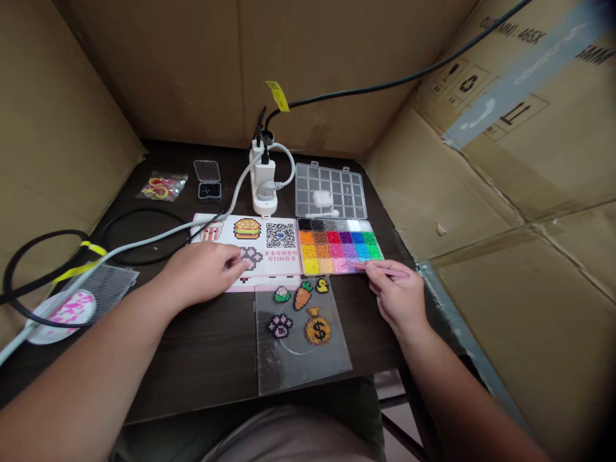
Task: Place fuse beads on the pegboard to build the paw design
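Note:
My right hand (398, 295) pinches a pair of pink tweezers (395, 272), whose tips reach over the front row of the bead box (337, 247), near the pink and lilac beads. The box is divided into many colours. On the pattern sheet (283, 273) rests my left hand (212, 269), fingers curled beside the printed grey paw; whether it holds anything is hidden. Below the sheet lies a clear pegboard (308, 369) bearing bead figures: a carrot (303, 296), a paw (280, 326), a money bag (317, 328), a small yellow duck (322, 285) and a green-and-white piece (282, 294).
A white power strip (264, 204) with plugs and cables stands behind the sheet. The bead box's clear lid (332, 192) holds a white case. A small box of black beads (209, 190), a bagged item (163, 186) and a white dish with pink beads (72, 308) lie left. Cardboard walls surround the table.

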The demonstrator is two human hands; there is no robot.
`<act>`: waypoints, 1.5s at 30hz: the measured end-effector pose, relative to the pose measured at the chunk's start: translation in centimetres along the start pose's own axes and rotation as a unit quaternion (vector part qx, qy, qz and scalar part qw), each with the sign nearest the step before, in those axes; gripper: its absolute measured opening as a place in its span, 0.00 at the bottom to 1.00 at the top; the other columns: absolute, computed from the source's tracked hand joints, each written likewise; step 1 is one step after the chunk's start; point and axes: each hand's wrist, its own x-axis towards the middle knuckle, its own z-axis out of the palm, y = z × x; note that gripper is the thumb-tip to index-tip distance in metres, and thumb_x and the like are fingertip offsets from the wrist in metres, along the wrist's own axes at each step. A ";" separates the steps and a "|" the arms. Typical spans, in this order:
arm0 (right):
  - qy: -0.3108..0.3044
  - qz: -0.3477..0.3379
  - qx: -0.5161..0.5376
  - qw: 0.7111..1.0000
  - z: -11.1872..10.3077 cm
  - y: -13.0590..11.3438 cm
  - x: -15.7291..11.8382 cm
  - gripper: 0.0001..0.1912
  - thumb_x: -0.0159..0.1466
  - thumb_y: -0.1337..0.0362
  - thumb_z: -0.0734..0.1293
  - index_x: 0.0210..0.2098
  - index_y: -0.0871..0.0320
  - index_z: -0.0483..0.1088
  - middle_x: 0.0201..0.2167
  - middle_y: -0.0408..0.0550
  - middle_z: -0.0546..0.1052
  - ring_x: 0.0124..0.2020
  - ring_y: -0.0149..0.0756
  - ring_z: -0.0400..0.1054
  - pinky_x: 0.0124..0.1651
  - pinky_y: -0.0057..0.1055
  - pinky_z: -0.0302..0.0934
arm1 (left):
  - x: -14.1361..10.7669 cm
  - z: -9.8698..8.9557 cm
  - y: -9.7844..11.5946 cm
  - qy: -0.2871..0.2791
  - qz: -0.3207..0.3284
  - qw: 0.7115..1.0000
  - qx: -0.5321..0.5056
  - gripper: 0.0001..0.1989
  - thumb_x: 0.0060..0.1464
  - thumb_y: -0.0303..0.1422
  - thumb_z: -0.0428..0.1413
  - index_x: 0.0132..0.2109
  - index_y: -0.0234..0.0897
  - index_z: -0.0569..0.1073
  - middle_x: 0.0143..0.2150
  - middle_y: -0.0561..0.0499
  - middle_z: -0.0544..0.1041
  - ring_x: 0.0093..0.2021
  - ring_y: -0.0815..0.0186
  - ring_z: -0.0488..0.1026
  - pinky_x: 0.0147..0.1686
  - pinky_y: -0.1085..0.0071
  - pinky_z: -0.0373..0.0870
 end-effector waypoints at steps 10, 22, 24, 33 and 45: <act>-0.029 -0.051 -0.040 0.997 -0.1 0.3 0.1 0.19 0.49 0.51 0.84 0.28 0.59 0.82 0.24 0.51 0.83 0.18 0.29 0.66 0.20 0.26 0.57 | 0.0 0.0 0.0 -0.005 0.002 1.000 0.002 0.20 0.64 0.50 0.47 0.31 0.44 0.68 0.31 0.46 0.78 0.34 0.55 0.72 0.33 0.62 0.56; -0.033 -0.052 -0.038 0.997 0.1 0.0 0.0 0.17 0.50 0.51 0.84 0.27 0.58 0.82 0.27 0.54 0.86 0.16 0.28 0.64 0.18 0.26 0.54 | 0.0 0.0 0.1 0.011 -0.005 1.000 -0.017 0.20 0.63 0.50 0.50 0.28 0.44 0.69 0.28 0.47 0.76 0.31 0.56 0.70 0.33 0.62 0.56; -0.023 -0.044 -0.029 0.998 0.1 0.0 0.0 0.19 0.47 0.51 0.84 0.27 0.58 0.82 0.24 0.52 0.84 0.16 0.27 0.62 0.18 0.26 0.53 | 0.1 0.0 0.1 0.010 -0.008 1.000 -0.018 0.20 0.63 0.50 0.50 0.28 0.44 0.69 0.27 0.48 0.75 0.30 0.57 0.70 0.33 0.62 0.56; -0.058 -0.041 0.034 0.997 0.2 -1.2 -1.1 0.16 0.48 0.55 0.85 0.27 0.58 0.81 0.25 0.54 0.85 0.15 0.28 0.65 0.18 0.26 0.57 | -0.1 -0.2 0.2 0.009 -0.001 1.000 -0.013 0.20 0.63 0.50 0.50 0.29 0.44 0.69 0.28 0.47 0.76 0.32 0.56 0.70 0.32 0.62 0.56; -0.408 -0.176 -0.041 0.895 3.8 -3.4 -6.1 0.04 0.64 0.65 0.77 0.32 0.56 0.85 0.31 0.52 0.88 0.29 0.39 0.84 0.34 0.30 0.78 | 0.1 0.2 0.0 0.016 0.000 1.000 0.007 0.20 0.64 0.51 0.49 0.32 0.43 0.72 0.29 0.47 0.77 0.32 0.58 0.70 0.32 0.62 0.56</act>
